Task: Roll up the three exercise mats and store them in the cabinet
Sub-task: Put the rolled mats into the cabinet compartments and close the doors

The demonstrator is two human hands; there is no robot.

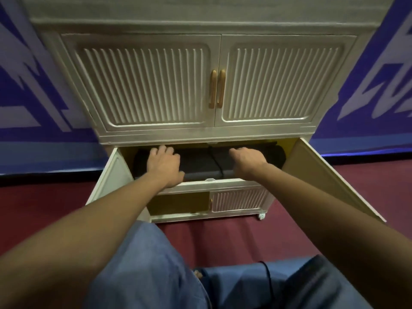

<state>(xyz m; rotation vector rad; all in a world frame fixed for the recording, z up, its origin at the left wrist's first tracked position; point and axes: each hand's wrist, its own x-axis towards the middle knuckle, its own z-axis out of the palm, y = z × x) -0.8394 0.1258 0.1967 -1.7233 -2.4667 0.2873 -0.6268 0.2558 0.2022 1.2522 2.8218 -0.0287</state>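
Rolled mat going into cabinet compartment

Rolled black mat (200,161) lies in the open middle compartment of the cream cabinet (156,85), under both palms. Left hand (163,165) rests on top, fingers loosely spread, thumb at the front edge. Right hand (248,160) presses the roll; its fingers are hidden beyond the knuckles, can't tell. Storing step; whether more mats sit behind the fingertips is unclear. Next likely: push deeper, swing the open doors (330,175) closed. Maroon carpet floor (234,241), blue-and-white wall banner (379,85) behind.
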